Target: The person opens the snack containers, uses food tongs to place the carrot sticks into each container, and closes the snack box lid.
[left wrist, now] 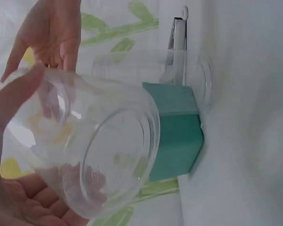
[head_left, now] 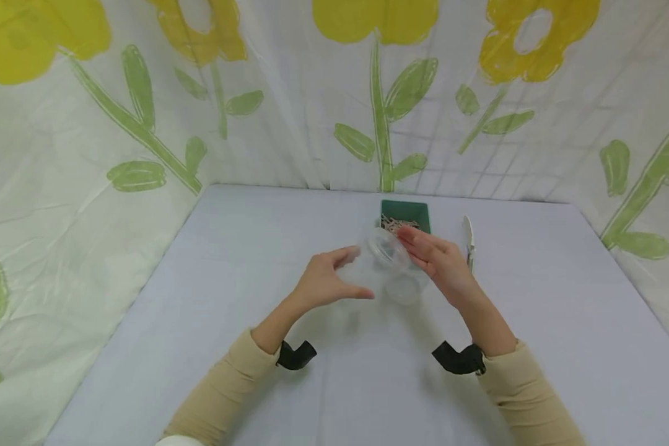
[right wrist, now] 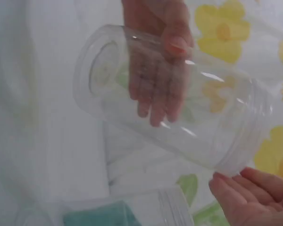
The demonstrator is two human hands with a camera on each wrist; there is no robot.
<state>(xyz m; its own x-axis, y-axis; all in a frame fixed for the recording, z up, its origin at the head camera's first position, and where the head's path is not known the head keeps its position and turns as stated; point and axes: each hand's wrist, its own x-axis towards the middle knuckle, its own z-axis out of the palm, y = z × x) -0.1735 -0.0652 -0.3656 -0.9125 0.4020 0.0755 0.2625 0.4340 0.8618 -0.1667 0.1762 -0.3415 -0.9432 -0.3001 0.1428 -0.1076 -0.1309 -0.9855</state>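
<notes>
A clear plastic jar (right wrist: pixel 203 113) is held tilted above the table, its round base facing down. My left hand (head_left: pixel 326 282) grips the jar round its side, thumb on one side and fingers on the other. My right hand (head_left: pixel 437 260) reaches to the threaded mouth end, fingers nearly straight, fingertips right at the rim. A second clear jar (left wrist: pixel 127 66) stands upright on the table just behind. Beside it is a green box (left wrist: pixel 179 136) with many small brownish pieces (head_left: pixel 398 224) inside.
What look like metal tongs (head_left: pixel 469 241) lie to the right of the green box. The pale table (head_left: pixel 245 229) runs back to a white curtain (head_left: pixel 295 124) painted with yellow flowers. Black wrist mounts (head_left: pixel 297 356) sit below both sleeves.
</notes>
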